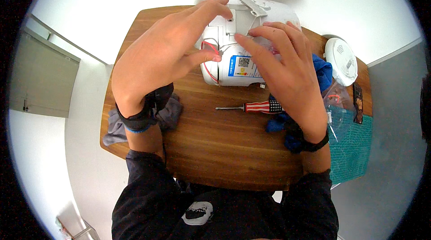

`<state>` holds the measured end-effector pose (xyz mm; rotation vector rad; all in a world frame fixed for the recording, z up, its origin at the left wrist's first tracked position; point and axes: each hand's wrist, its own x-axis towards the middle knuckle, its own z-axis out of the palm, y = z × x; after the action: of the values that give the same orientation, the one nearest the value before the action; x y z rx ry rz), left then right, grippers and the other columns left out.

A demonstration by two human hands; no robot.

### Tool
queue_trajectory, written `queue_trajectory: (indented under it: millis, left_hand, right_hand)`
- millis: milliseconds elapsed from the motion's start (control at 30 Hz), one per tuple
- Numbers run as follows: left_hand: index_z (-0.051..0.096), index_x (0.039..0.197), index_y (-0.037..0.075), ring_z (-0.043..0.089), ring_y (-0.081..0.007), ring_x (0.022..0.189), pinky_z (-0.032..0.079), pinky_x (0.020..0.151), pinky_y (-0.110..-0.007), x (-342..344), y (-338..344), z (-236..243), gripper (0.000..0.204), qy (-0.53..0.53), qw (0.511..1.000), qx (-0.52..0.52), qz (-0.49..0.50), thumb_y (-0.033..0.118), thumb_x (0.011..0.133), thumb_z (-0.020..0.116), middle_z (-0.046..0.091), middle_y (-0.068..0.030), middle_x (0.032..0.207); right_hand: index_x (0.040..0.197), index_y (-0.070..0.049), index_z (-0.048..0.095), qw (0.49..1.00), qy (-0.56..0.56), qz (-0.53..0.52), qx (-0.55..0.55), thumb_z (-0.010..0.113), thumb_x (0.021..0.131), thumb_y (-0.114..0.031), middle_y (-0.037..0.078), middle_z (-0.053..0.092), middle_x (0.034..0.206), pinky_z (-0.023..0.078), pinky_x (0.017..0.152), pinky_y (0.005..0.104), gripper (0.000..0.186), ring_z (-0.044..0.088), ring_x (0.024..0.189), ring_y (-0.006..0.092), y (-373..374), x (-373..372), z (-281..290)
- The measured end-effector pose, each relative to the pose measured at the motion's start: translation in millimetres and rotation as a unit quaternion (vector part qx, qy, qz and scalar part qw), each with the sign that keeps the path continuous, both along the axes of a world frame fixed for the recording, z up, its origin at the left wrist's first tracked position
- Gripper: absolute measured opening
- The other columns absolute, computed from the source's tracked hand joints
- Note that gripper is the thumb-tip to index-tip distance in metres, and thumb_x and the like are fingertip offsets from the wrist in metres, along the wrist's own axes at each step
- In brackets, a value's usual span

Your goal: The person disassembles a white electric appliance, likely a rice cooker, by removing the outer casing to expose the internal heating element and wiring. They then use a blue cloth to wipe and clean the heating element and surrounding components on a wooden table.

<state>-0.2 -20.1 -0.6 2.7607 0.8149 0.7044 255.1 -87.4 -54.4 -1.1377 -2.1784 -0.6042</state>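
A white kitchen appliance body (233,67) lies on its side at the far end of a wooden table (215,150), with red wires showing at its left edge and a blue-and-white label on its side. My left hand (166,56) rests over its left part, fingertips on the grey plate on top, thumb near the red wires. My right hand (287,69) covers its right part, index finger touching the same plate. Neither hand grips a tool.
A screwdriver (251,107) with a striped handle lies on the wood just in front of the appliance. A grey cloth (117,128) sits at the left, a blue cloth (324,73) at the right. A white round lid (342,60), a clear plastic bag (340,110) and a green cutting mat (354,152) lie at the right edge.
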Motion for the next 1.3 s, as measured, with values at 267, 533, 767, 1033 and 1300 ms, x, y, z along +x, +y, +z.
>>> queue_trajectory:
  millis: [267, 533, 767, 1033, 1300]
  left_hand:
    - [0.057, 0.15, 0.011, 0.053, -0.0369, 0.149, 0.044, 0.12, -0.046, -5, -4, 0, 0.078, 0.008, 0.998, -0.06, 0.013, 0.01, 0.079, 0.089, 0.054, -0.0134, 0.165]
    - [0.048, 0.155, 0.008, 0.049, -0.0398, 0.152, 0.043, 0.123, -0.047, -4, 9, -13, 0.095, -0.015, 0.999, -0.014, -0.042, 0.009, 0.072, 0.095, 0.047, -0.0174, 0.169]
    - [0.048, 0.156, 0.008, 0.056, -0.0427, 0.146, 0.049, 0.118, -0.047, 2, 21, -20, 0.104, -0.044, 0.998, 0.012, -0.038, 0.019, 0.066, 0.099, 0.05, -0.0181, 0.167]
    - [0.051, 0.156, 0.01, 0.062, -0.0435, 0.138, 0.055, 0.113, -0.048, 2, 39, -23, 0.108, -0.064, 0.994, 0.049, -0.069, 0.028, 0.061, 0.1, 0.056, -0.0166, 0.163]
    - [0.045, 0.161, 0.01, 0.059, -0.0424, 0.141, 0.053, 0.116, -0.046, 7, 39, -27, 0.107, -0.056, 0.995, 0.064, -0.044, 0.022, 0.068, 0.097, 0.054, -0.017, 0.163]
  right_hand:
    - [0.1, -0.015, 0.073, 0.996, 0.037, 0.07, 0.033, 0.072, 0.081, -0.016, 0.001, 0.069, 0.121, 0.053, 0.103, 0.044, 0.019, 0.065, 0.12, 0.026, 3, 1, -1]
    - [0.09, -0.017, 0.072, 0.993, -0.018, 0.071, 0.089, 0.072, 0.077, -0.019, -0.003, 0.069, 0.099, 0.051, 0.113, 0.0499, 0.013, 0.065, 0.107, 0.0195, -9, -2, 7]
    - [0.088, -0.012, 0.069, 0.993, -0.009, 0.115, 0.027, 0.084, 0.078, -0.01, 0.003, 0.067, 0.088, 0.055, 0.106, 0.0526, 0.018, 0.065, 0.09, 0.0267, -19, 3, 24]
    - [0.087, -0.007, 0.059, 0.989, 0.007, 0.125, -0.076, 0.078, 0.08, -0.008, 0.009, 0.061, 0.087, 0.056, 0.082, 0.0453, 0.02, 0.064, 0.081, 0.0312, -29, 16, 37]
    - [0.097, -0.002, 0.06, 0.971, 0.078, 0.115, -0.193, 0.076, 0.089, 0.001, 0.015, 0.059, 0.089, 0.051, 0.065, 0.0424, 0.019, 0.063, 0.077, 0.0358, -34, 28, 39]
